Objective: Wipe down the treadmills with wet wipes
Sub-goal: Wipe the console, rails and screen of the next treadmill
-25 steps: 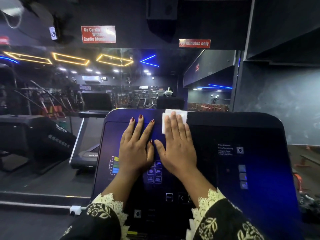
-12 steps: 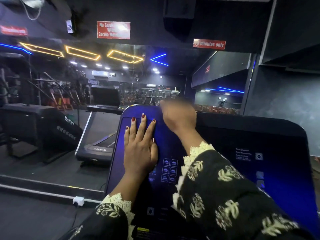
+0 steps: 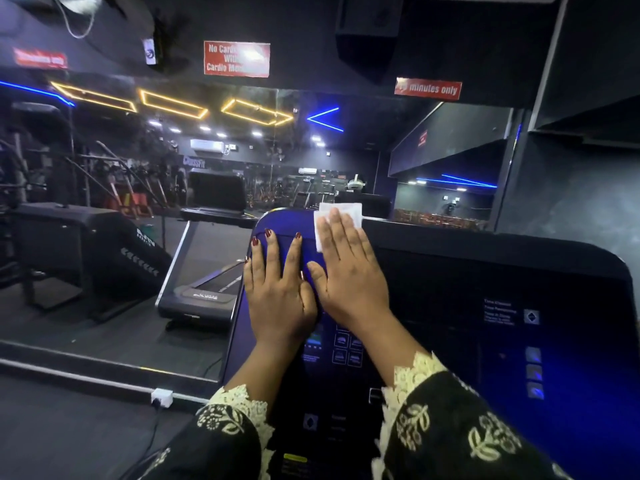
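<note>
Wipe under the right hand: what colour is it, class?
The wipe is white; head view shows it best.

Views: one only, a wide-angle camera worn on the person's head.
Position: right up at the treadmill console (image 3: 485,306), above and behind the forearms.
Facing: forward and down. The console fills the lower right, with the mirror wall (image 3: 138,188) beyond it on the left.
Nearness: close. The left hand (image 3: 278,292) and right hand (image 3: 349,271) lie mid-frame at arm's reach, and the bottom edge cuts off the sleeves (image 3: 450,431).
Top of frame: the red sign (image 3: 236,59) sits high, and straight lines bend towards the edges.
</note>
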A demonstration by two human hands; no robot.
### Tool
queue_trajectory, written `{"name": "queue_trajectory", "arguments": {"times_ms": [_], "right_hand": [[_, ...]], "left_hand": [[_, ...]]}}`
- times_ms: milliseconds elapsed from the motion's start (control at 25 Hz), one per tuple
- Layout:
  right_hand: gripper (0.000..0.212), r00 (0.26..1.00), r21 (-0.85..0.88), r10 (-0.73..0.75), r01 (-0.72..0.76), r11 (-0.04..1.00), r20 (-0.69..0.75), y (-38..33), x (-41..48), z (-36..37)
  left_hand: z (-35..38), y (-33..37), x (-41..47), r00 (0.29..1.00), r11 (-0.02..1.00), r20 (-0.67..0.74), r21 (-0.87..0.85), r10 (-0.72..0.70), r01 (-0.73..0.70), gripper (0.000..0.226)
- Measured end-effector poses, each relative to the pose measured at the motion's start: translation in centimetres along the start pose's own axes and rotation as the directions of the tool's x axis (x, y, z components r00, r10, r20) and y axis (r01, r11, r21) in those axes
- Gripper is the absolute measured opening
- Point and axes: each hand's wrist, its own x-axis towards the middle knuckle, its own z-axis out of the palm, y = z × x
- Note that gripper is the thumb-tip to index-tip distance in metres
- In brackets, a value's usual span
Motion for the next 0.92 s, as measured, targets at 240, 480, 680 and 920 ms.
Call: {"name": "queue_trajectory", "arguments": {"times_ms": [240,480,680,920], "right_hand": [[0.063,0.927,-0.112,0.345,-0.331,0.937,0.147,-1.6,8.6,-1.6],[0.038,0.999,0.041,0.03,-0.029,0.999,-0.043,-1.8,7.7,-0.1],[0.055,0.976,0.065,0.015,-0.001,0.998,-0.216,-3.0,1.7,1.7],[0.069,0.998,0.078,-0.031,0.026,0.997,0.058,-4.9,5.6,1.7]], "left_hand": [[-1.5,-4.7,0.1,0.968,0.969,0.053,-0.051,0.244,-0.241,0.065],[-1.3,-5.5,0.0,0.985,0.972,0.03,-0.17,0.17,-0.162,0.064],[-1.0,-5.6,-0.2,0.997,0.98,0.047,-0.188,0.069,-0.059,0.067],[-1.0,-5.9,-0.3,0.999,0.969,0.034,-0.247,0.015,-0.006,0.067]]}}
